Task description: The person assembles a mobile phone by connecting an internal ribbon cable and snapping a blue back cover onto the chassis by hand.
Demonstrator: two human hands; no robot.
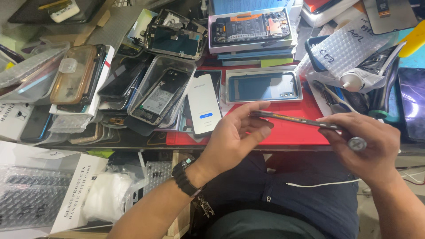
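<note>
A thin phone (294, 119) is being held edge-on between both hands just above the near edge of the red mat (292, 132), its long axis running left to right and dipping slightly toward the right. Its left end is being pinched by the left hand (232, 139), thumb under and fingers curled over, while its right end is being gripped by the right hand (367, 148), closed also around a round-capped tool (356, 143). Beyond the mat, a phone back in a grey tray (264, 85) is lying flat.

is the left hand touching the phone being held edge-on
Touching. The head view shows the left hand with its fingers and thumb pinching the near end of the thin phone; no gap shows.
</note>
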